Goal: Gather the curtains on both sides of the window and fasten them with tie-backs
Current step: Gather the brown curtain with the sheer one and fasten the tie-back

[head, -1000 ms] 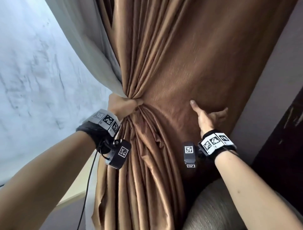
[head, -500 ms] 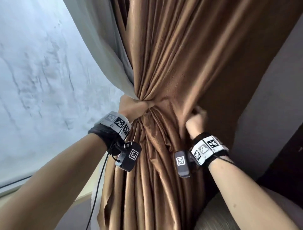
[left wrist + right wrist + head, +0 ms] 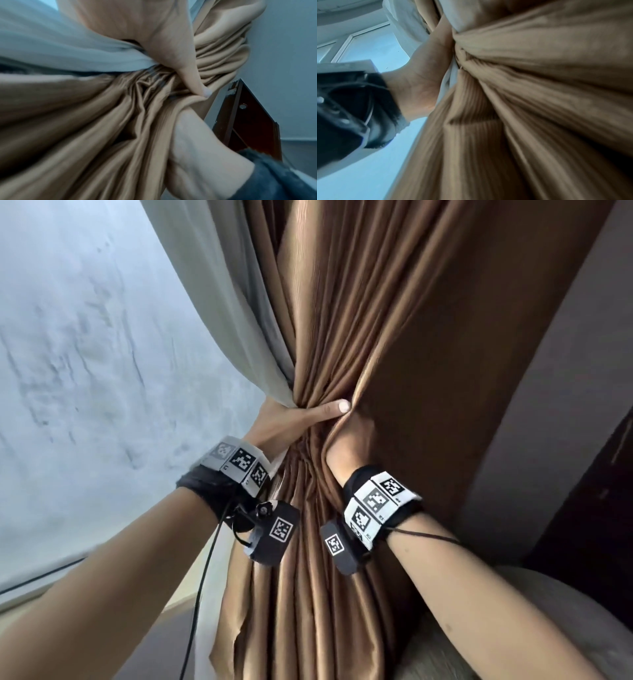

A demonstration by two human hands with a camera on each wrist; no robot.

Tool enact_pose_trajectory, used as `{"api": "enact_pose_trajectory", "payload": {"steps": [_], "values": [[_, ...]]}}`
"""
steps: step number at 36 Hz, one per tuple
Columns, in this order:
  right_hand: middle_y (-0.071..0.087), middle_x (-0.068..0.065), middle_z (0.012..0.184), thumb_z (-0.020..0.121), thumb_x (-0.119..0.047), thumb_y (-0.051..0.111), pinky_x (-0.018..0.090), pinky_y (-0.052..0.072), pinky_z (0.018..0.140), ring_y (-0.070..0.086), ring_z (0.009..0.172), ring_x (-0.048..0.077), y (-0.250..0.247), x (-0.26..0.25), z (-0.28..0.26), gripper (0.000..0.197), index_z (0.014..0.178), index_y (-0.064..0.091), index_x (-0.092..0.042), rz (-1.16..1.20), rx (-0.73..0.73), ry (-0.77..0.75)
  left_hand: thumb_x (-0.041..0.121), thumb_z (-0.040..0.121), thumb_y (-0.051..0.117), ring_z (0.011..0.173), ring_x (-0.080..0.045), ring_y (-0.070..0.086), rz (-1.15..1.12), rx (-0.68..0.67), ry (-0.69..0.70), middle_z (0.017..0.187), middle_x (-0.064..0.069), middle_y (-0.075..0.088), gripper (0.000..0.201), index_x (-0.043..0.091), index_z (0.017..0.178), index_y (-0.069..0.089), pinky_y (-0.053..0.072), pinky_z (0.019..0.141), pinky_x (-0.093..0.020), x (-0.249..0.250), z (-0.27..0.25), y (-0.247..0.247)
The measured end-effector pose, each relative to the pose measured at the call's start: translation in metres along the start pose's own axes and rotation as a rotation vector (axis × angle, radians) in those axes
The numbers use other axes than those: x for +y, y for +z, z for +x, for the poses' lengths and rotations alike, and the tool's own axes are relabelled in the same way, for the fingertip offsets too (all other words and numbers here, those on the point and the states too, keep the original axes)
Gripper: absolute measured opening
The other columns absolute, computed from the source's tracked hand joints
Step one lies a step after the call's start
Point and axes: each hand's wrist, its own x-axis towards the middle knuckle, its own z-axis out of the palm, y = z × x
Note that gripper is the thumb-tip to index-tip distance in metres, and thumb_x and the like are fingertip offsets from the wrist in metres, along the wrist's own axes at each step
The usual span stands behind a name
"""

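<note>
- Left hand: fingers wrap the gathered waist of the brown curtain and its grey lining, beside the window.
- Right hand: fingers hidden in folds; grip cannot be told.
- No tie-back visible.
- Advice: keep the bunch tight at one height, feeding loose right-side pleats into it.

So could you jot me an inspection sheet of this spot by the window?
Surface: nothing seen.
Job's things: brown curtain and grey sheer curtain bunched at one waist; tie-back: nothing seen.
Clutter: nothing seen.
Hands: left hand grips the bunch, thumb across it; right hand grips a fold beside it.
Cables: black cable hangs from left wrist.
Surroundings: window at left, wall at right.
</note>
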Motion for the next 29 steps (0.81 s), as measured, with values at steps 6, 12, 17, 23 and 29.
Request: {"api": "enact_pose_trajectory", "payload": {"steps": [6, 12, 17, 23, 29], "values": [[0.058, 0.023, 0.127, 0.098, -0.009, 0.045, 0.035, 0.041, 0.094, 0.055, 0.118, 0.035, -0.008, -0.003, -0.003, 0.031, 0.126, 0.055, 0.0, 0.146, -0.09, 0.096, 0.051, 0.037, 0.095, 0.107, -0.004, 0.063, 0.066, 0.092, -0.05, 0.116, 0.014, 0.067, 0.103, 0.025, 0.13, 0.058, 0.05, 0.097, -0.027, -0.001, 0.008, 0.005], [0.066, 0.026, 0.11, 0.096, -0.012, 0.044, 0.044, 0.036, 0.087, 0.058, 0.106, 0.044, -0.012, 0.008, 0.002, 0.028, 0.105, 0.066, 0.001, -0.071, 0.017, 0.014, 0.051, 0.055, 0.084, 0.11, -0.024, 0.061, 0.253, 0.373, -0.051, 0.121, 0.0, 0.065, 0.089, 0.018, 0.133, 0.053, 0.048, 0.097, -0.031, -0.01, 0.011, 0.018], [0.07, 0.024, 0.101, 0.085, -0.006, 0.055, 0.044, 0.044, 0.082, 0.063, 0.098, 0.044, -0.019, 0.022, 0.0, 0.018, 0.096, 0.068, 0.0, -0.049, 0.054, -0.041, 0.036, 0.073, 0.079, 0.112, -0.034, 0.06, 0.36, 0.471, -0.095, 0.124, -0.01, 0.063, 0.069, 0.01, 0.132, 0.052, 0.047, 0.091, -0.031, -0.008, 0.019, 0.02], [0.058, 0.022, 0.125, 0.097, -0.014, 0.045, 0.04, 0.039, 0.093, 0.056, 0.115, 0.038, -0.007, 0.023, 0.011, 0.032, 0.125, 0.047, 0.0, -0.039, 0.146, 0.169, 0.038, 0.066, 0.078, 0.112, -0.03, 0.06, 0.315, 0.325, -0.033, 0.122, -0.006, 0.064, 0.071, 0.016, 0.13, 0.056, 0.049, 0.099, -0.037, -0.01, 0.011, 0.021], [0.057, 0.023, 0.122, 0.096, -0.024, 0.039, 0.042, 0.045, 0.087, 0.057, 0.111, 0.038, 0.016, 0.008, 0.02, 0.04, 0.127, 0.048, 0.0, -0.109, 0.166, 0.149, 0.06, 0.054, 0.082, 0.112, -0.019, 0.062, 0.207, 0.227, 0.002, 0.122, 0.003, 0.066, 0.089, 0.022, 0.131, 0.057, 0.05, 0.1, -0.038, -0.008, 0.001, 0.018]]}}
